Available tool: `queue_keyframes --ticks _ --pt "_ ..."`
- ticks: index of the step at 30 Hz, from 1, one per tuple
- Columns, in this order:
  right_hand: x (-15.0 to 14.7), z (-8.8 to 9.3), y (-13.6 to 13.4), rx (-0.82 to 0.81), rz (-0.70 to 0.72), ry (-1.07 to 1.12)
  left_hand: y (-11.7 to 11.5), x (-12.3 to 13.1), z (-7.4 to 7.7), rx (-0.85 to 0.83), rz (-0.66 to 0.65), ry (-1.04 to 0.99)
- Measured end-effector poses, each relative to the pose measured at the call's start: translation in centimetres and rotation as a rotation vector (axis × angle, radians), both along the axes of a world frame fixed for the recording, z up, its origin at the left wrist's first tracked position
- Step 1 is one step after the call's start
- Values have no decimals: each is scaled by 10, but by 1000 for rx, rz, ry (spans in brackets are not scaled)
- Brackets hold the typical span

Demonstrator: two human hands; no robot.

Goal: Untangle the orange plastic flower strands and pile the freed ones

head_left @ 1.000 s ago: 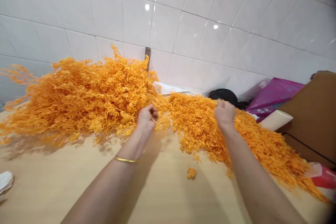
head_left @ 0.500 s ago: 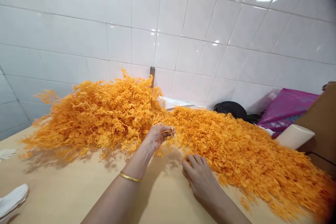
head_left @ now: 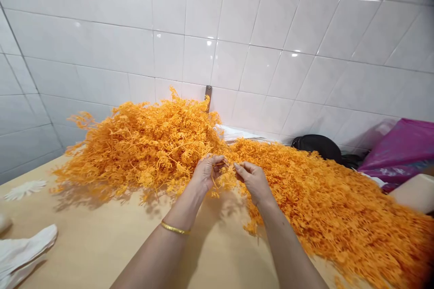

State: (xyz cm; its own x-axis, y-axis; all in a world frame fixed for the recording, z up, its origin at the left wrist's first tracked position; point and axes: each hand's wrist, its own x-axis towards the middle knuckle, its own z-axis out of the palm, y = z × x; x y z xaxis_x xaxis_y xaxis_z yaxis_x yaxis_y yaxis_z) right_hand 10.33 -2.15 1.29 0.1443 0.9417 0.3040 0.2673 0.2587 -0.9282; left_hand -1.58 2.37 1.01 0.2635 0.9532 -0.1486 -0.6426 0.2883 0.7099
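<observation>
Held above the table's middle is a small orange sprig (head_left: 226, 178) of feathery foliage. My left hand (head_left: 207, 172), with a gold bangle on the wrist, has its fingers closed round the thin stems. My right hand (head_left: 252, 180) pinches at the sprig's right side with thumb and forefinger. A tall heap of orange foliage (head_left: 142, 144) rises behind and left of my left hand. Beyond and to the right of my right hand, a lower, long pile of short orange sprigs (head_left: 322, 194) spreads toward the right edge.
White gloves (head_left: 29, 248) lie on the wooden table (head_left: 101, 244) at left, with a white flower-shaped piece (head_left: 25, 189) behind them. Against the tiled wall (head_left: 169, 54) sit a black pouch (head_left: 317, 146), a purple bag (head_left: 396, 149) and a cream roll (head_left: 413, 192). A metal strip (head_left: 208, 97) stands behind the heap.
My right hand has risen from the table by the right pile to the sprig in my left hand, and now pinches there. The view has turned slightly, bringing more of the gloves into sight.
</observation>
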Motion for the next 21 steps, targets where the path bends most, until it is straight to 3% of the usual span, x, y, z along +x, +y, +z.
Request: queue_keyframes --ticks 3,9,13,17,21 --pt "-1 -3 6 86 -42 110 0 1 -1 0 -3 -44" --pt "1 0 7 140 -66 61 -9 8 -2 40 -195 15" --pt "-4 -6 7 181 -139 14 -12 15 -7 32 -157 92" --pt "-1 -11 12 116 -120 311 -13 21 -10 71 -108 58" --pt "30 -5 14 22 -391 686 -14 22 -9 -74 -91 22"
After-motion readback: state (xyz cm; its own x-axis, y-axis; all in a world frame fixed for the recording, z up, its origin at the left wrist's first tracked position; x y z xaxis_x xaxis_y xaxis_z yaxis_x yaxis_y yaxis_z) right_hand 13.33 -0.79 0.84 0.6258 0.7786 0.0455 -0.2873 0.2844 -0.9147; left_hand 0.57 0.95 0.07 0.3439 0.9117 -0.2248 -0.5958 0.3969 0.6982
